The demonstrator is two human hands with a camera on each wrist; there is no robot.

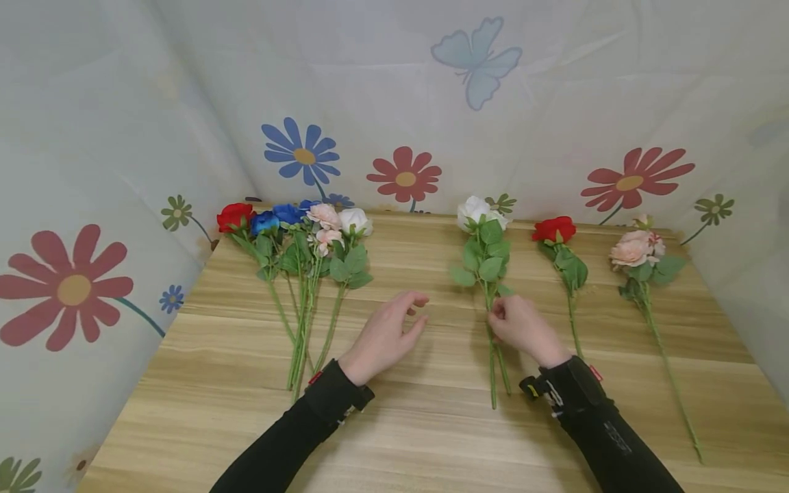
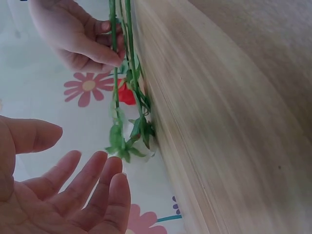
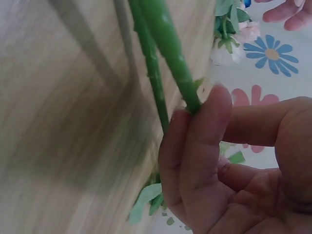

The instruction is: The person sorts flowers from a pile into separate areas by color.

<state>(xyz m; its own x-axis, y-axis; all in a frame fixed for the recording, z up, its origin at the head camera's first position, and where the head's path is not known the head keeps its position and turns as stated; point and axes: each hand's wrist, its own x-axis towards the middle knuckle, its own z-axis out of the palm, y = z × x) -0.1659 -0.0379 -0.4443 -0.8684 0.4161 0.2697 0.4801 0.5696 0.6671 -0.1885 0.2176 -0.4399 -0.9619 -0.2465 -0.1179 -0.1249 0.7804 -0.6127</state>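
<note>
**Right hand pinches the white rose stems**

At the far left of the wooden table (image 1: 431, 424) lies a bunch of flowers (image 1: 302, 253), red, blue, pink and white. Just right of its stems the left hand (image 1: 385, 335) rests on the wood, fingers loose, holding nothing. Next, the right hand (image 1: 520, 327) pinches the white rose stems (image 1: 492, 342) mid-length; their blooms point away. Further right lie a red rose (image 1: 555, 229) and a pink rose (image 1: 631, 250).

Two bare hands, black sleeves to the wrist

The left hand (image 1: 385, 335) and right hand (image 1: 522, 327) emerge from long black sleeves; each wrist wears a black strap with a small red tab, the right sleeve (image 1: 616, 438) showing faint grey lettering.
</note>
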